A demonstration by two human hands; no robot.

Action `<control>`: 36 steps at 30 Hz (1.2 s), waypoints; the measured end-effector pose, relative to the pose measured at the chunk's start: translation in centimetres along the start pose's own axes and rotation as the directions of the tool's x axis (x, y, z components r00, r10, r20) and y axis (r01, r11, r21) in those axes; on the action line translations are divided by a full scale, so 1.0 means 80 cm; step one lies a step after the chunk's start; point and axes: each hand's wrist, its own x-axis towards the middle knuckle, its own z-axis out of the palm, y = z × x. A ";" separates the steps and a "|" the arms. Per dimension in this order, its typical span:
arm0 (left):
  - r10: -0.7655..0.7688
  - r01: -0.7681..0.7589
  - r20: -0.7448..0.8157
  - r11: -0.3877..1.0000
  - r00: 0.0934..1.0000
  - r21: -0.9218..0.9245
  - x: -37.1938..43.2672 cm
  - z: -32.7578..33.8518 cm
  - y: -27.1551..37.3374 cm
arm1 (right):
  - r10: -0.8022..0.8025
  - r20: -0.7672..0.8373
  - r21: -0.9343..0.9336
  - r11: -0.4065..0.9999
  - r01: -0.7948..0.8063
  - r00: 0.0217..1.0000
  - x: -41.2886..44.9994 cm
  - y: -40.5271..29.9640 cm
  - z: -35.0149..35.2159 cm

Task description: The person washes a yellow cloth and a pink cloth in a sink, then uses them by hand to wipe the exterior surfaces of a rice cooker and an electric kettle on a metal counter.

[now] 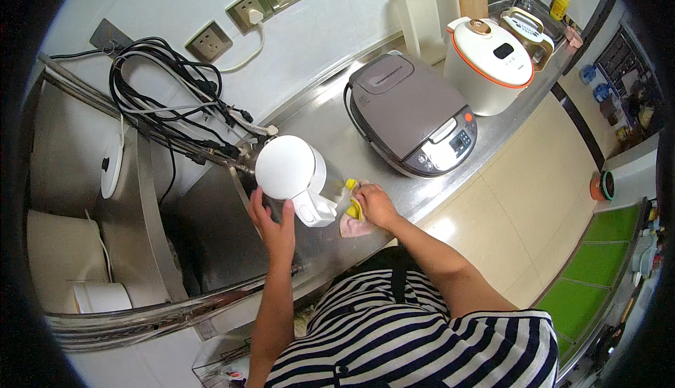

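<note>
A white electric kettle point(289, 167) stands on the stainless-steel counter point(311, 116), its handle point(315, 209) pointing towards me. My left hand point(272, 225) is at the kettle's near left side, thumb and fingers spread, the fingertips by its edge. The kettle's lower body is mostly hidden under its round lid. To the right of the handle, my right hand point(375, 204) clutches a pink and yellow cloth point(356, 224) against the counter. Part of the cloth lies beneath my fingers.
A brown multicooker point(406, 106) stands right of the kettle. Beyond it are a white cooker point(490, 66), a white plastic bin point(430, 16) and a sink point(548, 24). Bundled cables point(174, 98) hang at left above deep steel compartments point(211, 230). Wall sockets point(256, 11) sit above.
</note>
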 end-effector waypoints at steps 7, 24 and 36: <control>-0.145 0.189 0.145 0.908 0.979 -0.373 -0.050 0.015 -0.003 | 0.337 0.003 0.441 0.844 -0.304 0.942 0.007 -0.053 0.017; -0.046 0.092 0.223 0.975 0.974 -0.203 -0.019 0.028 0.019 | 0.427 -0.025 0.408 0.830 -0.381 0.904 -0.015 0.019 0.005; -0.180 0.266 0.250 0.889 0.952 -0.374 0.005 0.050 0.059 | -0.228 -0.349 -0.037 0.972 0.230 0.909 -0.029 -0.089 0.011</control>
